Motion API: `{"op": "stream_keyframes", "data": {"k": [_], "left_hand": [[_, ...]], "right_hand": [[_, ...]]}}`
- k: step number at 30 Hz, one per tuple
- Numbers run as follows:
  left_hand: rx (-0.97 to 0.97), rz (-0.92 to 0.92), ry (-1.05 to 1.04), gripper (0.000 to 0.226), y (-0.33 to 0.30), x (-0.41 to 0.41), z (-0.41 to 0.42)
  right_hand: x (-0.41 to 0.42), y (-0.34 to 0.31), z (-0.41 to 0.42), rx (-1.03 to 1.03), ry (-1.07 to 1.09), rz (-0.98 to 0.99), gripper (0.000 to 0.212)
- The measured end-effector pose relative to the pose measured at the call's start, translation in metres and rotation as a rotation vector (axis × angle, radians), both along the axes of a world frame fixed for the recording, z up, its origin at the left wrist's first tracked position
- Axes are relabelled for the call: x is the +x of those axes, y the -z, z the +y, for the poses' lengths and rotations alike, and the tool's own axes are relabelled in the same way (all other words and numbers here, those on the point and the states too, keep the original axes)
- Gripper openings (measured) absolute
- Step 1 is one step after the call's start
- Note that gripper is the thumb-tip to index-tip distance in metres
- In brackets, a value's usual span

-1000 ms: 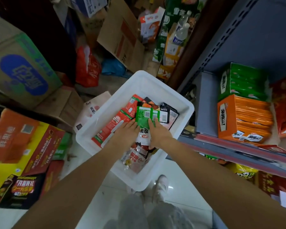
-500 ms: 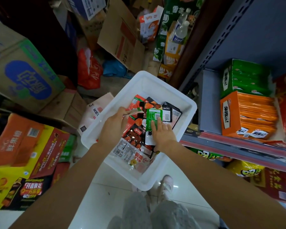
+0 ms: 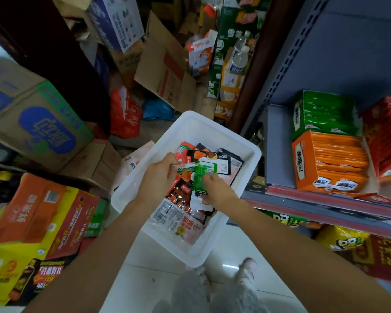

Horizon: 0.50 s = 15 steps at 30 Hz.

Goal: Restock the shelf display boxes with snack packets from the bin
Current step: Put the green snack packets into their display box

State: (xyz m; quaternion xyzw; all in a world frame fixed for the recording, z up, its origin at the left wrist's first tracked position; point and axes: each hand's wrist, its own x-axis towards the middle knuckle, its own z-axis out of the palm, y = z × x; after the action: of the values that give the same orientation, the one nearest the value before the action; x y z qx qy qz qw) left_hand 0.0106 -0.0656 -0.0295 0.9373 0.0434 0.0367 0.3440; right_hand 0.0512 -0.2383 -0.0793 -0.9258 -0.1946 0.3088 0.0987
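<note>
My left hand pinched one green packet by its edge; just right of it, my right hand gripped another green packet, both over the bin. Light, floppy, slick foil, I judged; edges grip best.

Both bare forearms reach forward and down, converging. The left hand has its fingers curled, thumb and fingertips pinching a thin packet. The right hand lies palm down just beside it, fingers bent onto a green packet.
</note>
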Motion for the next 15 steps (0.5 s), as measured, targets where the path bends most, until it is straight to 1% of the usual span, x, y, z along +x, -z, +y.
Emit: {"op": "stream_keyframes", "data": {"k": [2,3,5,8,10,11,13,14,15], "left_hand": [[-0.028,0.031,-0.039,0.017,0.005,-0.002,-0.001],[-0.068,0.038,-0.061,0.016,0.007,-0.004,-0.002],[-0.119,0.016,-0.076,0.015,0.012,-0.010,-0.003],[-0.058,-0.047,-0.020,0.023,0.015,-0.018,-0.002],[0.001,-0.068,-0.013,0.024,0.017,-0.022,0.000],[0.011,-0.083,-0.022,0.020,0.019,-0.024,0.001],[-0.034,-0.128,-0.037,0.011,0.019,-0.027,0.000],[-0.060,-0.158,-0.040,0.010,0.018,-0.026,-0.003],[-0.071,-0.184,-0.043,0.012,0.017,-0.025,-0.005]], "right_hand": [[0.003,0.000,0.010,-0.009,0.228,0.028,0.065],[0.004,0.003,0.015,-0.034,0.303,0.061,0.073],[0.005,0.009,0.021,-0.067,0.363,0.100,0.083],[0.003,0.019,0.026,-0.035,0.495,0.104,0.088],[0.003,0.020,0.024,0.032,0.587,0.091,0.079],[0.005,0.018,0.022,0.086,0.606,0.106,0.068],[0.010,0.007,0.015,0.230,0.597,0.148,0.039],[0.013,-0.002,0.009,0.326,0.614,0.163,0.028],[0.015,-0.009,0.004,0.443,0.662,0.201,0.022]]}}
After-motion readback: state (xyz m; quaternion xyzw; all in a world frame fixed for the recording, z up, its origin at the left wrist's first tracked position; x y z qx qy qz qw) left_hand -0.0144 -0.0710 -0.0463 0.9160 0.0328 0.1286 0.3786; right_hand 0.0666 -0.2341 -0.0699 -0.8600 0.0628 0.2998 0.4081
